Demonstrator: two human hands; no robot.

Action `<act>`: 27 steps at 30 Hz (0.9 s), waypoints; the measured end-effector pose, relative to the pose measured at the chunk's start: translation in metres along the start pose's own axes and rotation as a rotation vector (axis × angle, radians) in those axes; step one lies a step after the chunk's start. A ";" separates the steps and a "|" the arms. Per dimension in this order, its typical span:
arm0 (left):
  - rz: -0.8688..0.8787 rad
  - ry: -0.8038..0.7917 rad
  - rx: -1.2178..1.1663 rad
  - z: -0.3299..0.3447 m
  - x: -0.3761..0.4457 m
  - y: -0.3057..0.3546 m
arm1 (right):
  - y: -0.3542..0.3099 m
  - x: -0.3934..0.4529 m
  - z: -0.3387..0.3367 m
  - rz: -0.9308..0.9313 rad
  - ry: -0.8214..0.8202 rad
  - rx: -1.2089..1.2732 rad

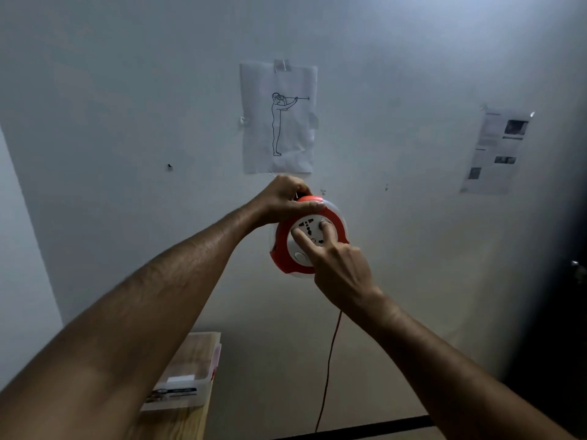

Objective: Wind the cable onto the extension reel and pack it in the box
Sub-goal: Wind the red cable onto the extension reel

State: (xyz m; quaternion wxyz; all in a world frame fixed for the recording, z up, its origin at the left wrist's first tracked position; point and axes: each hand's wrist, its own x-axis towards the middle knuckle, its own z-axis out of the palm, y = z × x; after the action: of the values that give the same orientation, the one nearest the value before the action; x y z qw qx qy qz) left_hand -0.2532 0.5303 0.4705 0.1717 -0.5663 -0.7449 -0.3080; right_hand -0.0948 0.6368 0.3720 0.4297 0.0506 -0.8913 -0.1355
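I hold a round red and white extension reel (293, 260) up in front of the wall. My left hand (282, 200) grips its top handle, fingers curled over the red rim. My right hand (340, 265) lies on the white socket face, two straight fingers pressing on the centre disc. A thin red cable (328, 369) hangs from below the reel down toward the floor; its lower end runs out of view. A clear plastic box (190, 373) with a printed label sits on the wooden table at lower left.
The wooden table (178, 423) stands against the wall at lower left. Two paper sheets are taped to the wall, one with a line drawing (279, 119), one printed (495, 150). A dark bar (365, 427) crosses the floor; dark door area at far right.
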 end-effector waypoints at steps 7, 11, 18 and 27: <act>-0.018 -0.024 0.014 -0.001 -0.003 -0.007 | 0.021 -0.004 0.005 -0.187 -0.064 -0.052; -0.025 -0.018 0.008 0.003 -0.001 -0.005 | 0.017 0.004 0.001 -0.181 -0.007 -0.130; 0.012 -0.034 -0.007 0.006 0.004 0.008 | 0.012 0.009 0.011 0.051 0.086 0.039; 0.007 0.029 0.004 0.011 0.007 0.008 | -0.041 0.021 0.008 1.111 0.423 0.869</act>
State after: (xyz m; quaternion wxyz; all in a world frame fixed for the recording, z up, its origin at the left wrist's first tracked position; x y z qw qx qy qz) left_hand -0.2471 0.5435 0.4688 0.1848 -0.5639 -0.7411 -0.3142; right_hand -0.1151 0.5950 0.3715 0.5391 -0.2175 -0.6568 0.4803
